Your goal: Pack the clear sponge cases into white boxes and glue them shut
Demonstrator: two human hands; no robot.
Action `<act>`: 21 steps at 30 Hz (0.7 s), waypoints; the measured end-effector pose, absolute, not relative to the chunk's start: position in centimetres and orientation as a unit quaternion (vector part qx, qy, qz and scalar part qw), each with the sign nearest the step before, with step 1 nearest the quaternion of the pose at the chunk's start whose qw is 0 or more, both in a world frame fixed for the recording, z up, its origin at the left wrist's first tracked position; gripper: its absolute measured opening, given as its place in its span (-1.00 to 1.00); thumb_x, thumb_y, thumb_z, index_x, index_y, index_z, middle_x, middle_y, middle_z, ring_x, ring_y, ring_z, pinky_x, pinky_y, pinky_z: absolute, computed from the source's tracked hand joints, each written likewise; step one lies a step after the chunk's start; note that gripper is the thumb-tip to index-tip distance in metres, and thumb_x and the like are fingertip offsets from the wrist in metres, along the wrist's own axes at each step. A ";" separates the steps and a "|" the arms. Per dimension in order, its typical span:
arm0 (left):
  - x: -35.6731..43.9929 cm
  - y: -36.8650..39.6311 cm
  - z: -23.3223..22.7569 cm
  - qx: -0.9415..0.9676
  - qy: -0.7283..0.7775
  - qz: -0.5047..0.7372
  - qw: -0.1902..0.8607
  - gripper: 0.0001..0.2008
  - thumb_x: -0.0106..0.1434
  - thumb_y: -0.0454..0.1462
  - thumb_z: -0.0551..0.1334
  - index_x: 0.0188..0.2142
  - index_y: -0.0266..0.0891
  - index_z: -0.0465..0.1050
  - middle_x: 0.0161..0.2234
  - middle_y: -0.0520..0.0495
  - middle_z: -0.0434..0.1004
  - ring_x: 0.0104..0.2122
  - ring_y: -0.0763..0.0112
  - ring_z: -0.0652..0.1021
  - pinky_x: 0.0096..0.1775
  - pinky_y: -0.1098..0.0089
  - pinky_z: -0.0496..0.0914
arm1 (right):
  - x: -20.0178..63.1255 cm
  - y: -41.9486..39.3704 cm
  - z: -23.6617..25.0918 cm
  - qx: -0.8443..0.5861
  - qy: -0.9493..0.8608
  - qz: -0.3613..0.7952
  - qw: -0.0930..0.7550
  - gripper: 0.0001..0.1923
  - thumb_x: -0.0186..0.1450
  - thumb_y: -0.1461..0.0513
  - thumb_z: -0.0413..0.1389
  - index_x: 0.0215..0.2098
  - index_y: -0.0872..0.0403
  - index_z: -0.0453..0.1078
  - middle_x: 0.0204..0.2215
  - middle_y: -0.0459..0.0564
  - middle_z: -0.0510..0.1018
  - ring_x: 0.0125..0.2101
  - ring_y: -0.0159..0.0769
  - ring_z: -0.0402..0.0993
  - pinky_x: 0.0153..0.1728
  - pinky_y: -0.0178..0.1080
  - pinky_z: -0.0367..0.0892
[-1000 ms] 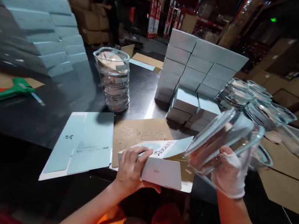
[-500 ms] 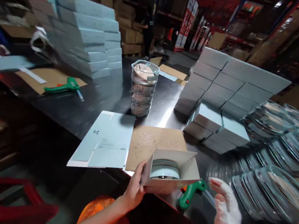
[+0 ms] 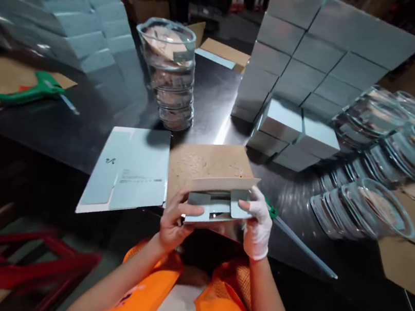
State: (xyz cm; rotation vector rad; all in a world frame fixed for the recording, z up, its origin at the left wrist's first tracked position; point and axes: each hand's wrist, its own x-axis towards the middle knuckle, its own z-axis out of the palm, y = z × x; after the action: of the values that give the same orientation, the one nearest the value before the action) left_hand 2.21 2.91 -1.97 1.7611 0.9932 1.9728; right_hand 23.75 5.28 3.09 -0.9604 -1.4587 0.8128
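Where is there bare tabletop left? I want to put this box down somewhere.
Bare steel table lies between the green tool and the flat carton blanks. Crowded: glass bowls on the right, stacked boxes behind, bowl stack at centre.

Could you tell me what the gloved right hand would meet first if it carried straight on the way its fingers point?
Probably the bare left hand: the right hand points leftward across the small pale-blue cardboard box both hold.
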 end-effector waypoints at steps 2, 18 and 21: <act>2.9 2.8 -1.5 0.558 0.354 0.726 0.190 -0.65 0.35 0.03 0.36 -0.01 -0.09 0.52 -0.07 -0.14 0.60 -0.12 0.22 0.64 -0.13 0.29 0.52 | 22.3 4.9 4.0 -0.476 -0.554 0.352 0.586 -0.59 0.36 -0.09 0.22 0.03 -0.05 0.38 0.17 0.13 0.49 0.20 0.01 0.47 0.28 0.12 0.36; 1.2 3.5 -2.3 0.680 0.369 0.633 0.009 -0.43 0.27 0.24 0.33 -0.07 -0.18 0.59 -0.18 -0.14 0.55 -0.03 0.09 0.59 -0.01 0.20 0.47 | 29.2 3.0 3.3 -0.853 -0.456 0.222 0.126 -0.57 0.32 -0.15 0.16 -0.22 0.03 0.51 -0.12 0.18 0.65 -0.09 0.07 0.60 -0.08 -0.05 0.37; 1.2 4.2 -2.1 0.688 0.334 0.643 0.043 -0.59 0.26 0.03 0.44 -0.04 -0.14 0.54 -0.16 -0.10 0.53 -0.08 0.19 0.57 -0.05 0.26 0.45 | 28.7 4.4 2.5 -0.828 -0.399 0.318 0.233 -0.69 0.03 0.08 0.39 -0.37 0.05 0.47 -0.30 0.14 0.64 -0.16 0.06 0.62 -0.15 -0.10 0.38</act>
State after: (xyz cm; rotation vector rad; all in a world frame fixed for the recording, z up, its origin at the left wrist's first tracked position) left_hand 1.24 4.21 -2.06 2.1040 1.0211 1.9674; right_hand 28.72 4.42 2.49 -2.2742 -1.0951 0.8721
